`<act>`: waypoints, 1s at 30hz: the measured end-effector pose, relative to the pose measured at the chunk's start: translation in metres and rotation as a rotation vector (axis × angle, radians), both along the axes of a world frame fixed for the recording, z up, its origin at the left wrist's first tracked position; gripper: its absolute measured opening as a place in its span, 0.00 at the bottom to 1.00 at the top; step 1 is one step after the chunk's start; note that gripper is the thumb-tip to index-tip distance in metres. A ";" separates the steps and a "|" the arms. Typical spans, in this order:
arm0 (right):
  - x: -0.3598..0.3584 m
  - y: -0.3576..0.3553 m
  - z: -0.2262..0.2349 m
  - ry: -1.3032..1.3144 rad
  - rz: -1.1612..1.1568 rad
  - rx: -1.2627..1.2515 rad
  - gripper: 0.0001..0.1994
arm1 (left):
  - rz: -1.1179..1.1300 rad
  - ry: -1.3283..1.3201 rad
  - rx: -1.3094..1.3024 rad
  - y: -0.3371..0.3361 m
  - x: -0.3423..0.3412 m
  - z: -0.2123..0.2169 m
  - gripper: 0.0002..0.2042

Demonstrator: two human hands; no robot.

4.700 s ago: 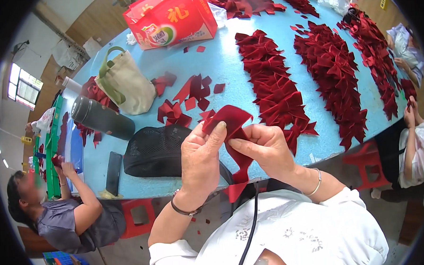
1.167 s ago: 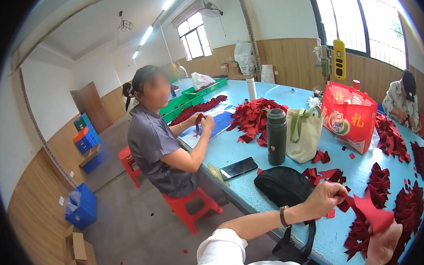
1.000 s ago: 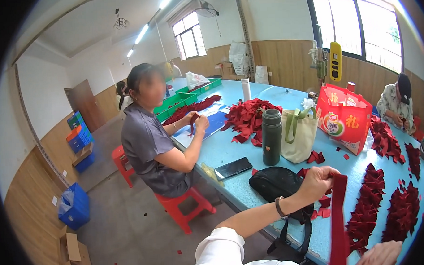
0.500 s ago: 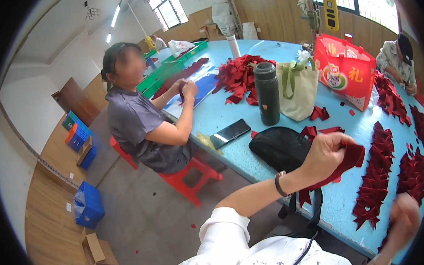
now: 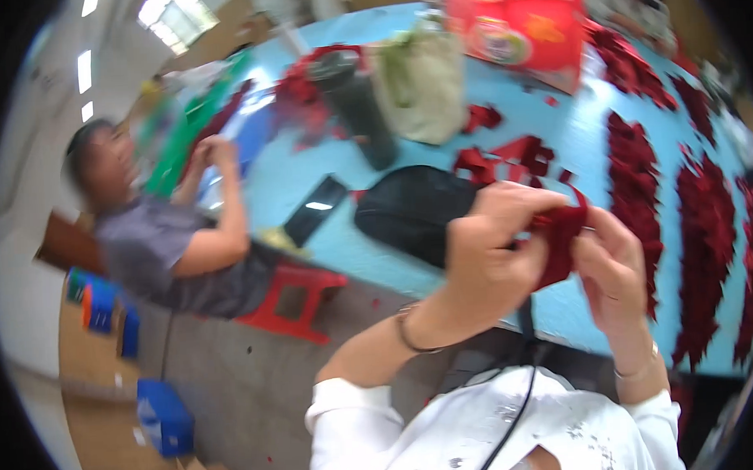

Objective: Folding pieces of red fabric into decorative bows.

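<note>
A dark red velvety ribbon piece (image 5: 563,242) is held up above the near edge of the table. My left hand (image 5: 496,240) closes round its left side, thumb and fingers pressed together. At its right edge my right hand (image 5: 611,268) pinches the same ribbon between thumb and fingers. A strip of it loops up over the fingertips. Just behind my hands a black pouch (image 5: 418,215) and several loose red ribbon pieces (image 5: 508,159) lie on the blue table (image 5: 595,330). To the right stretch long rows of dark red bows (image 5: 631,199), partly overlapping. Motion blurs the picture somewhat.
Farther back stand a dark green bottle (image 5: 356,110), a cream tote bag (image 5: 420,86) and a red gift bag (image 5: 515,31). A phone (image 5: 316,208) lies near the left edge. A co-worker (image 5: 179,235) sits at left on a red stool (image 5: 291,302); another person (image 5: 631,10) works far right.
My right hand has come up from the lower right and now grips the ribbon beside my left hand. The view has swung, so the table things appear farther left and higher.
</note>
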State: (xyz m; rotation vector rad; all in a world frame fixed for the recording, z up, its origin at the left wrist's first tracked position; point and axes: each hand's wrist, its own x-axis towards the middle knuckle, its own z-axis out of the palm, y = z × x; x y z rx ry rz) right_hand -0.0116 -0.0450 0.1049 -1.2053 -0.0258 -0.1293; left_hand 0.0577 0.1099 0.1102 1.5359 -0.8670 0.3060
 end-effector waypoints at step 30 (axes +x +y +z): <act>-0.032 -0.006 -0.027 0.214 0.093 0.463 0.06 | 0.015 0.283 -0.011 -0.030 -0.010 -0.032 0.14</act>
